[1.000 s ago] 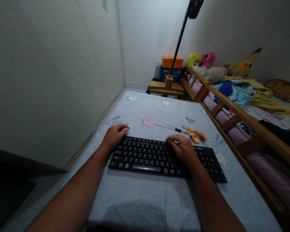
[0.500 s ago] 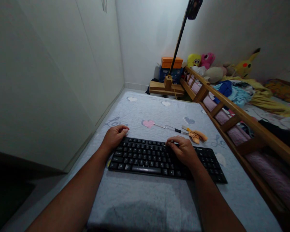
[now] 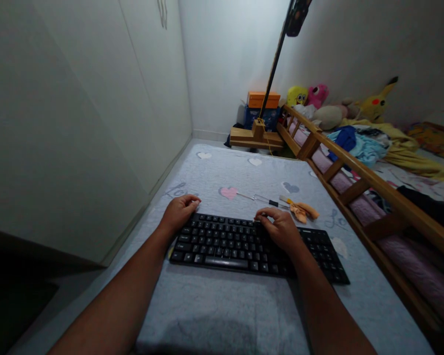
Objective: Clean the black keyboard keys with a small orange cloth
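Note:
A black keyboard (image 3: pixel 222 241) lies flat across the patterned bedspread, its number pad to the right. At its back left corner is my left hand (image 3: pixel 179 213), fingers curled together with the thumb against them; whatever they may hold is hidden. My right hand (image 3: pixel 279 228) is over the keys right of the middle, thumb and fingers pinched near the back row. A small pale bit shows at those fingertips, too small to name. Behind the keyboard lie a thin white stick (image 3: pixel 245 196), a wire-ended tool with a black grip (image 3: pixel 273 202), a small yellow-and-white brush (image 3: pixel 285 199) and an orange cloth (image 3: pixel 302 212).
A wooden bed rail (image 3: pixel 370 172) runs along the right, with clothes and plush toys beyond. White cupboard doors (image 3: pixel 77 123) stand on the left. At the far end, a black pole (image 3: pixel 276 66) rises from a wooden base (image 3: pixel 257 134) near stacked boxes (image 3: pixel 263 100).
The view has shifted slightly, so the scene sits a little lower in the picture. Both hands keep nearly the same places and poses at the keyboard.

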A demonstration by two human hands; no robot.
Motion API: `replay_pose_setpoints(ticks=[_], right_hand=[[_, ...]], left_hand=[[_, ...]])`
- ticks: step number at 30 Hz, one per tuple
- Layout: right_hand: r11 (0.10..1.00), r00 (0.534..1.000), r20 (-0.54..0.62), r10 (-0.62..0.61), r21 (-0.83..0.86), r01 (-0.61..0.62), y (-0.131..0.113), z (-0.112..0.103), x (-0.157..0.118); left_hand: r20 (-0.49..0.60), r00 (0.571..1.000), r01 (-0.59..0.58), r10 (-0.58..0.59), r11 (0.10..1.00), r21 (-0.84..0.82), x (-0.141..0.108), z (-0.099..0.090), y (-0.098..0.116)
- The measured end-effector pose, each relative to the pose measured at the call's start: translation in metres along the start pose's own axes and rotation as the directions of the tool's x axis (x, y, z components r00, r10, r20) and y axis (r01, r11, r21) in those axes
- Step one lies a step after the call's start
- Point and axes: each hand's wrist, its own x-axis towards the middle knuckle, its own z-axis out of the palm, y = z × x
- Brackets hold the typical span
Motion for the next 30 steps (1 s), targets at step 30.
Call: replay_pose_setpoints(ticks=[30], right_hand=[[0.996,0.996,0.09,-0.005,0.086,-0.002,-0.02,0.025,0.021]], left_hand=[[-0.018,1.0,0.01,-0.012,0.996,-0.087,0.007,-0.001,0.006]])
